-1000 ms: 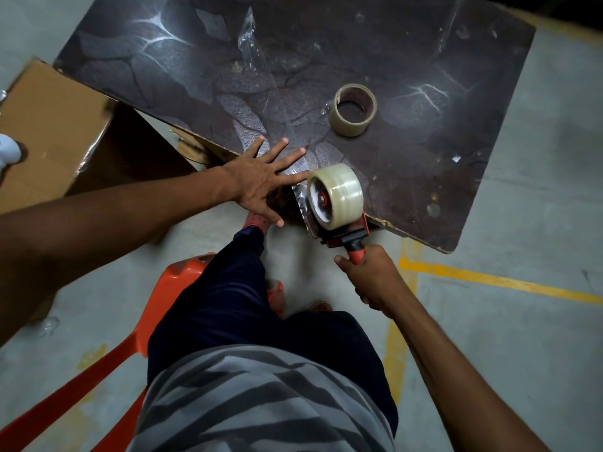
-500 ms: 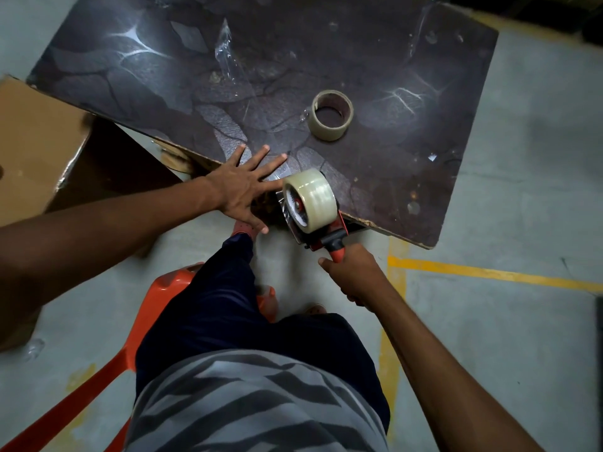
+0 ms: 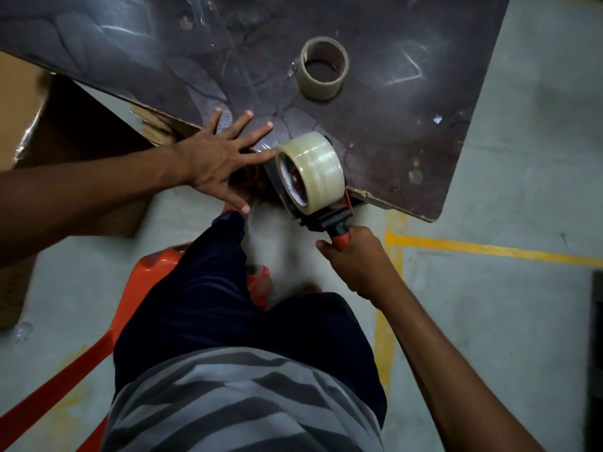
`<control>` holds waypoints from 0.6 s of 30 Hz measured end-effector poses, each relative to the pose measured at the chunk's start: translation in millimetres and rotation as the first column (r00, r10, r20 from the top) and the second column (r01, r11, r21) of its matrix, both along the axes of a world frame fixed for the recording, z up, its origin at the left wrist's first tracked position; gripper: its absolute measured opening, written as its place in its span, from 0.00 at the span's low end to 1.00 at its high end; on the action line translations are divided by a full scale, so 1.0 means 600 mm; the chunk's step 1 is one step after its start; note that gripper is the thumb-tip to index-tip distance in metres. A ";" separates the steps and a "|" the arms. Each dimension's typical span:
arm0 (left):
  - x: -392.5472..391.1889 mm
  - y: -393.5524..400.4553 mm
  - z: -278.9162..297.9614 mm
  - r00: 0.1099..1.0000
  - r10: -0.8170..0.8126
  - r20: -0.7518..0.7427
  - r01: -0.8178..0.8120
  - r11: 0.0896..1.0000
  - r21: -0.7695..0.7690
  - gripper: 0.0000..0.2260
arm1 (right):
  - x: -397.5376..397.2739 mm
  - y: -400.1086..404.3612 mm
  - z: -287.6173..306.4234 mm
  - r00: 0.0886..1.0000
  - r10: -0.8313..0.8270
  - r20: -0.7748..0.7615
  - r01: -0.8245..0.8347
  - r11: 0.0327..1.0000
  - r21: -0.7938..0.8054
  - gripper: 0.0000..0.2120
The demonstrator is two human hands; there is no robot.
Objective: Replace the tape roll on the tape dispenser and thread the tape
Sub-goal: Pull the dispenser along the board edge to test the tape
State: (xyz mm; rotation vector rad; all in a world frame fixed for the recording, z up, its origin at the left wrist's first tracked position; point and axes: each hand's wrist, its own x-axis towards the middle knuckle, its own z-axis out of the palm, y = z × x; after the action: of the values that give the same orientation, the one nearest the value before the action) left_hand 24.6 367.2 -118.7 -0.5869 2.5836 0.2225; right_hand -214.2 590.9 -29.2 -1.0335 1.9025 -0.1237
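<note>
A red and black tape dispenser [image 3: 326,220] sits at the near edge of the dark board [image 3: 408,135], with a full clear tape roll [image 3: 315,169] mounted on it. My right hand [image 3: 354,262] grips its red handle. My left hand [image 3: 218,158] lies flat with fingers spread on the board's edge, fingertips touching a strip of clear tape [image 3: 264,146] that leads to the roll. A nearly used-up roll [image 3: 323,68] with a brown cardboard core lies flat farther back on the board.
A crumpled clear plastic film [image 3: 208,11] lies at the board's far side. A cardboard box [image 3: 19,102] stands at the left. I sit on an orange plastic chair [image 3: 143,278]. Yellow lines [image 3: 489,249] mark the grey concrete floor.
The view has shifted and drawn closer to the board. Both hands keep their hold: left flat on the tape, right on the dispenser handle at the board's edge.
</note>
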 end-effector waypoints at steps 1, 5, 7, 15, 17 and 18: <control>-0.001 0.000 -0.001 1.000 0.009 0.011 -0.009 1.000 0.000 0.57 | -0.001 0.000 0.000 1.000 0.014 -0.001 -0.014 1.000 -0.006 0.21; -0.005 0.004 -0.001 0.998 0.033 0.050 -0.033 0.999 0.002 0.57 | -0.020 0.007 -0.012 0.999 0.038 -0.015 -0.038 0.999 -0.003 0.20; -0.004 0.005 -0.003 0.999 0.035 0.040 -0.035 0.999 -0.005 0.57 | -0.029 0.009 -0.024 0.998 0.057 -0.009 -0.057 0.998 0.006 0.16; -0.005 0.009 -0.011 0.999 0.049 -0.008 -0.049 0.998 -0.042 0.57 | -0.019 -0.016 -0.056 0.998 0.006 0.058 -0.010 0.998 0.059 0.19; -0.005 0.010 -0.010 0.999 0.050 -0.012 -0.051 0.998 -0.049 0.57 | -0.010 -0.018 -0.060 0.998 -0.022 0.057 0.017 0.997 0.082 0.21; -0.005 0.011 -0.011 0.999 0.051 -0.016 -0.052 0.997 -0.051 0.57 | -0.006 -0.018 -0.061 0.997 -0.045 0.063 0.040 0.995 0.091 0.22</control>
State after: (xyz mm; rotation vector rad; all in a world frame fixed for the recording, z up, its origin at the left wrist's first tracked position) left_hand 21.4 373.6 -125.0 -0.6732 2.5968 0.1782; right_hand -217.9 580.0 -65.8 -0.9187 1.8545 -0.0948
